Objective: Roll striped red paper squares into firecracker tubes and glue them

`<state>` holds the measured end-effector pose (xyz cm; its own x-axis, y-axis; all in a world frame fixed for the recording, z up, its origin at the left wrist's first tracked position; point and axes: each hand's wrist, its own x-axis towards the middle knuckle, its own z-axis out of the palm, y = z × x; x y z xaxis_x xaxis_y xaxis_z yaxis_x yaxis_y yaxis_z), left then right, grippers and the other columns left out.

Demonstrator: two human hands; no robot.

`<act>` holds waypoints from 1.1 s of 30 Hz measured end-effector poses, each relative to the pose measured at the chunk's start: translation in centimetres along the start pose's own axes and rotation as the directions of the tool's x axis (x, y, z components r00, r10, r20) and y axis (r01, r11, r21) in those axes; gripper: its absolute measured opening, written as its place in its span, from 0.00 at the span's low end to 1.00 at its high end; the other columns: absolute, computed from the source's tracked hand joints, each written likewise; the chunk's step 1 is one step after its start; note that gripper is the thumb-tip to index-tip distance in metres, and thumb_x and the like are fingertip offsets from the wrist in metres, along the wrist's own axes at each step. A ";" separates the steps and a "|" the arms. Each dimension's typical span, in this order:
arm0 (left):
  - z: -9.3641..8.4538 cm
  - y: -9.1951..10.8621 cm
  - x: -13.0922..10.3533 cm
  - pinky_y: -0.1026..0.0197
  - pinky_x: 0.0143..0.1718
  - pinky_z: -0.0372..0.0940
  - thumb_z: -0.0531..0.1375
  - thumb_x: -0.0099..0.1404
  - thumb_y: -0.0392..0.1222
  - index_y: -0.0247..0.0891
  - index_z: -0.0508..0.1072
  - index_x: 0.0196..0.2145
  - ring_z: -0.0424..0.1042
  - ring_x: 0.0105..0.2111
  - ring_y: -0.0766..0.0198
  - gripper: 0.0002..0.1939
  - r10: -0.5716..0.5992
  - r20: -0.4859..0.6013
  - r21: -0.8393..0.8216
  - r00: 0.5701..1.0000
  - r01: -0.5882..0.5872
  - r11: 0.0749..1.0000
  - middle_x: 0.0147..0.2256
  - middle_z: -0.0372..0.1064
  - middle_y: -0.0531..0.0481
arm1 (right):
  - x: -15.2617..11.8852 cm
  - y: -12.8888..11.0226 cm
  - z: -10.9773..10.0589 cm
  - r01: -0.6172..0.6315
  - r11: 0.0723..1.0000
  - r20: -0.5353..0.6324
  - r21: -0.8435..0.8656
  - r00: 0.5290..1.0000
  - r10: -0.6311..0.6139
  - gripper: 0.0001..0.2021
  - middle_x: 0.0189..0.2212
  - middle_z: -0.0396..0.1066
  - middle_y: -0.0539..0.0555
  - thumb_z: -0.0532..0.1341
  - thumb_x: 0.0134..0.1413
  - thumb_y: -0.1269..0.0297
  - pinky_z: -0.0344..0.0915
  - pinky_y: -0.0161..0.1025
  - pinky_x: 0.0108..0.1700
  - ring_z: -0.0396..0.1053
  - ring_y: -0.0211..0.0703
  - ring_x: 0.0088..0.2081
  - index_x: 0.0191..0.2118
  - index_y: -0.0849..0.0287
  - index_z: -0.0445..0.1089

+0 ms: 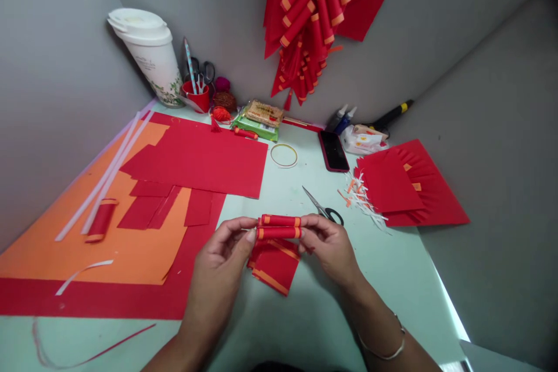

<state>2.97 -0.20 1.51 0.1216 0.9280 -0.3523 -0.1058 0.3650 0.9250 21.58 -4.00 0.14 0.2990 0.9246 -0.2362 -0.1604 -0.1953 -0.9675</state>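
Observation:
Two red paper rolls with orange bands at their ends [279, 232] lie side by side between my hands, above the table. My left hand [224, 261] pinches their left ends between thumb and fingers. At the right ends, my right hand [333, 247] closes its thumb and fingers on the same pair. Just below the rolls are red paper pieces with orange strips [279, 270], partly hidden by the rolls and my left fingers. Small scissors [322, 207] rest behind my right hand, with the blades partly apart.
Red sheets [209, 163] and orange paper [131, 264] cover the left side, with another roll [101, 221]. Behind stand a white cup [152, 58] and a red pen holder [198, 97]. A phone [333, 151], paper scraps [361, 200] and folded red paper [392, 180] are at right.

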 end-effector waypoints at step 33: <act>0.1 0.6 0.3 0.63 0.34 0.68 0.70 0.55 0.48 0.42 0.79 0.34 0.74 0.33 0.60 0.11 -0.091 0.071 0.035 0.993 0.089 0.995 0.32 0.76 0.50 | 0.7 -0.1 -1.6 -0.066 0.998 0.095 -0.023 0.993 0.068 0.08 0.19 0.73 0.49 0.69 0.45 0.64 0.65 0.35 0.26 0.67 0.37 0.21 0.34 0.59 0.79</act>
<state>3.00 0.24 1.98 0.2003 0.8833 -0.4239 -0.0596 0.4429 0.8946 23.28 -3.88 -0.10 0.1966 0.9361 -0.2916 -0.1580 -0.2632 -0.9517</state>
